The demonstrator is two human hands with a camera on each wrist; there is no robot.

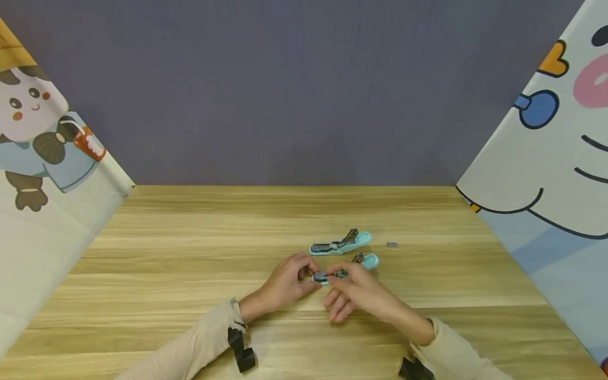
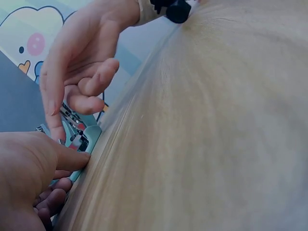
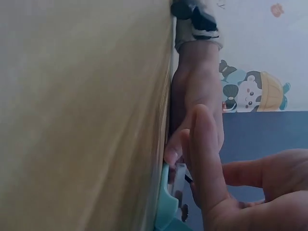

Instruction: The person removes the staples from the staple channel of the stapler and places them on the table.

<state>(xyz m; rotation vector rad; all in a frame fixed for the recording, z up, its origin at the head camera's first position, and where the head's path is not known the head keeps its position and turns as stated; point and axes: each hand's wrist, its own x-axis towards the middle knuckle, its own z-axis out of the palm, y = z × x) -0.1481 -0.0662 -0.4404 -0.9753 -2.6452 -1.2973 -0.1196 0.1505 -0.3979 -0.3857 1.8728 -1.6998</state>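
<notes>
A small light-blue stapler (image 1: 371, 261), its top swung back, lies on the table between the two hands. My left hand (image 1: 290, 279) holds its front end, thumb on the near side and fingers on the far side. Over the metal channel, my right hand (image 1: 363, 290) pinches a small grey staple strip (image 1: 320, 274) between thumb and index finger. The right hand's other fingers hang loosely below. In the left wrist view the stapler (image 2: 94, 137) is partly covered by the hands. The right wrist view shows its light-blue body (image 3: 166, 204) low against the tabletop.
Just beyond, a second light-blue stapler (image 1: 362, 239) lies opened up in the same way. Right of it is a small grey staple strip (image 1: 392, 244) on the wooden table (image 1: 190, 237). A dark panel (image 1: 294, 95) stands behind, with cartoon-printed sheets at both sides.
</notes>
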